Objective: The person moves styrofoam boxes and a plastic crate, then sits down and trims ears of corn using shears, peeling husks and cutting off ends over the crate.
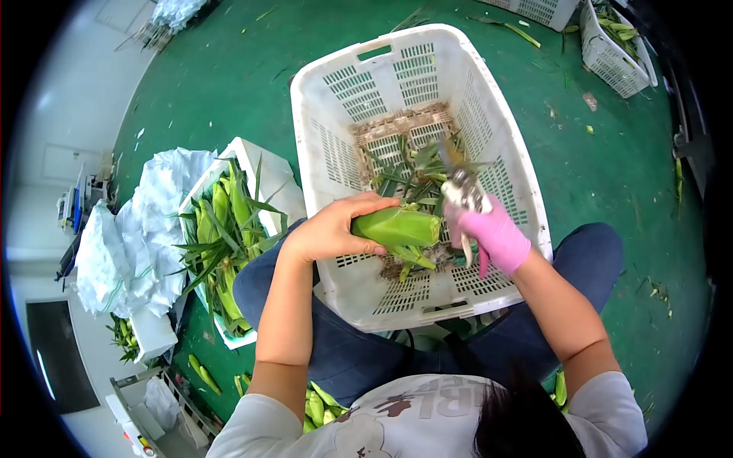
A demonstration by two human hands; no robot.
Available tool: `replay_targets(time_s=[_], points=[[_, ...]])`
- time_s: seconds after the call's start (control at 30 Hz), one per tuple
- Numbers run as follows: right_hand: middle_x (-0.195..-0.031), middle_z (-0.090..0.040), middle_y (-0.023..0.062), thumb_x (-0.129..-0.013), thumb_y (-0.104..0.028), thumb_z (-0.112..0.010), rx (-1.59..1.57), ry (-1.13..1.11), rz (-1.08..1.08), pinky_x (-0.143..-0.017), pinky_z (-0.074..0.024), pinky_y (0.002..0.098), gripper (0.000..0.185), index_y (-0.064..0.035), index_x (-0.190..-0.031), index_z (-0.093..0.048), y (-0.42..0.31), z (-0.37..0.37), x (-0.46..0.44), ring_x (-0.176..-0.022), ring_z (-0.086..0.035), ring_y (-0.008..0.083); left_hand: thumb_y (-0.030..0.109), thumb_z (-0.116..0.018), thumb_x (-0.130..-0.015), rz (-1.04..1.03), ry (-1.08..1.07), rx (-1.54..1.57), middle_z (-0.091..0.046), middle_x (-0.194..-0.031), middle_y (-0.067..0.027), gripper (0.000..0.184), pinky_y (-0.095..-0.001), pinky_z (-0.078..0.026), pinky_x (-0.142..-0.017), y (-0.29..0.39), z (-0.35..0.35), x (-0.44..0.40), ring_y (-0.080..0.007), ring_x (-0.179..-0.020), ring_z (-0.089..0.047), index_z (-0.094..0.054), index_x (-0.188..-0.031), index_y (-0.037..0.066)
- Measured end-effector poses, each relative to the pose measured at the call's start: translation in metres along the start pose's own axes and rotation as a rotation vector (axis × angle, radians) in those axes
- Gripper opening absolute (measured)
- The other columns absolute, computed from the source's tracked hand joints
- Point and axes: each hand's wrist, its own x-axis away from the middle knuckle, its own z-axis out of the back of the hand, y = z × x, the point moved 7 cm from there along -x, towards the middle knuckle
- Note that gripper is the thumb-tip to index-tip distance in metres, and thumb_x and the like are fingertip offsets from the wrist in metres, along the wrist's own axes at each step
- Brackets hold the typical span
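My bare left hand (328,229) is wrapped round an ear of corn (401,226) in its green husk, over the near part of a white plastic basket (309,164). The cut end of the ear points right. In a pink glove, my right hand (496,235) grips a pair of pruning shears (467,191) with pale handles, just right of the ear. The blades are blurred and point away from me, apart from the corn. Below them, cut leaves and husk trimmings (412,172) lie on the basket's dirty floor.
To my left stands a white foam box (267,179) full of corn ears (221,221), beside crumpled white plastic sacks (145,221). Another basket (611,65) with husks stands at the back right. Loose ears (324,404) lie under my legs. Scraps dot the green floor (221,84).
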Motion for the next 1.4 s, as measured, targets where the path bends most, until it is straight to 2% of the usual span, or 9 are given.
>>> replay_targets(time_s=[0.2, 0.47, 0.57, 0.6, 0.73, 0.9, 1.1, 1.3, 1.4], points=[[-0.095, -0.063, 0.0115, -0.082, -0.033, -0.070, 0.229, -0.177, -0.252, -0.026, -0.0393, 0.0283, 0.060, -0.0030, -0.131, -0.051, 0.012, -0.003, 0.003, -0.040, -0.053, 0.0161, 0.010, -0.080, -0.066, -0.113, 0.151, -0.791, -0.059, -0.121, -0.0030, 0.070, -0.0522, -0.025, -0.112, 0.014, -0.031, -0.020, -0.0235, -0.119, -0.054, -0.058, -0.132, 0.019], [-0.095, -0.061, 0.0058, -0.080, -0.016, -0.070, 0.054, -0.066, -0.093, -0.050, -0.0474, 0.0226, 0.051, -0.0029, -0.127, -0.054, -0.003, -0.028, 0.008, -0.062, -0.056, 0.0109, -0.002, -0.071, -0.069, -0.273, 0.429, -0.956, -0.053, -0.139, -0.0054, 0.079, -0.0527, -0.023, -0.114, 0.023, -0.023, -0.014, -0.0257, -0.132, -0.046, -0.048, -0.141, 0.019], [-0.095, -0.061, 0.0046, -0.080, -0.017, -0.071, -0.016, -0.069, -0.060, -0.049, -0.0473, 0.0215, 0.053, -0.0031, -0.127, -0.053, -0.005, -0.029, 0.013, -0.069, -0.058, 0.0097, -0.002, -0.074, -0.069, -0.193, 0.930, -0.540, -0.048, -0.143, -0.0160, 0.091, -0.0496, -0.026, -0.114, 0.021, -0.007, 0.001, -0.0295, -0.136, -0.043, -0.035, -0.150, 0.013], [-0.095, -0.062, 0.0045, -0.080, -0.017, -0.071, -0.037, -0.084, -0.038, -0.049, -0.0472, 0.0212, 0.054, -0.0032, -0.128, -0.052, -0.009, -0.032, 0.015, -0.071, -0.058, 0.0093, 0.028, -0.071, -0.086, -0.128, 1.000, -0.325, -0.042, -0.147, -0.0226, 0.085, -0.0472, -0.029, -0.113, 0.002, 0.001, 0.006, -0.0326, -0.140, -0.037, -0.023, -0.154, 0.009], [-0.096, -0.061, 0.0045, -0.079, -0.026, -0.072, 0.190, -0.228, 0.206, -0.081, -0.0512, 0.0308, 0.057, -0.0026, -0.127, -0.052, 0.000, -0.046, 0.010, -0.082, -0.057, 0.0148, 0.085, -0.022, -0.085, -0.035, 0.449, 1.401, -0.042, -0.148, -0.0165, 0.100, -0.0495, -0.035, -0.110, -0.039, -0.027, -0.025, -0.0310, -0.141, -0.035, -0.030, -0.151, 0.010], [-0.088, -0.058, 0.0055, -0.080, -0.029, -0.073, 0.293, -0.010, 0.213, -0.075, -0.0489, 0.0312, 0.040, -0.0044, -0.103, -0.052, -0.013, -0.032, 0.007, -0.080, -0.057, 0.0147, 0.072, -0.036, -0.092, 0.003, 0.541, 1.219, -0.055, -0.134, -0.0153, 0.080, -0.0457, -0.049, -0.096, -0.054, -0.027, -0.012, -0.0295, -0.123, -0.053, -0.041, -0.141, 0.009], [-0.122, -0.052, 0.0254, -0.072, -0.033, -0.077, 0.873, 0.139, 0.524, -0.105, -0.0392, 0.0432, 0.081, 0.0060, -0.134, -0.042, -0.036, 0.015, 0.001, -0.119, -0.049, 0.0413, 0.040, -0.067, -0.091, 0.134, 0.607, 0.072, -0.067, -0.107, -0.0143, 0.053, -0.0370, -0.051, -0.085, -0.031, -0.024, -0.016, -0.0272, -0.095, -0.066, -0.053, -0.128, 0.006], [-0.116, -0.056, 0.0236, -0.073, -0.021, -0.069, 0.932, 0.157, 0.683, -0.097, -0.0450, 0.0457, 0.059, -0.0005, -0.125, -0.049, -0.021, 0.023, 0.000, -0.111, -0.054, 0.0417, 0.034, -0.066, -0.093, 0.215, 0.356, 0.221, -0.066, -0.102, -0.0084, 0.046, -0.0312, -0.050, -0.082, -0.036, -0.034, -0.019, -0.0174, -0.092, -0.062, -0.056, -0.125, 0.003], [-0.084, -0.064, 0.0206, -0.075, -0.019, -0.066, 0.821, 0.154, 0.284, -0.079, -0.0525, 0.0442, 0.039, -0.0033, -0.109, -0.056, -0.007, 0.017, -0.009, -0.084, -0.063, 0.0422, 0.036, -0.059, -0.098, 0.310, 0.278, 0.336, -0.065, -0.100, -0.0053, 0.046, -0.0283, -0.051, -0.074, -0.066, -0.043, -0.012, -0.0129, -0.085, -0.061, -0.055, -0.128, 0.001]])
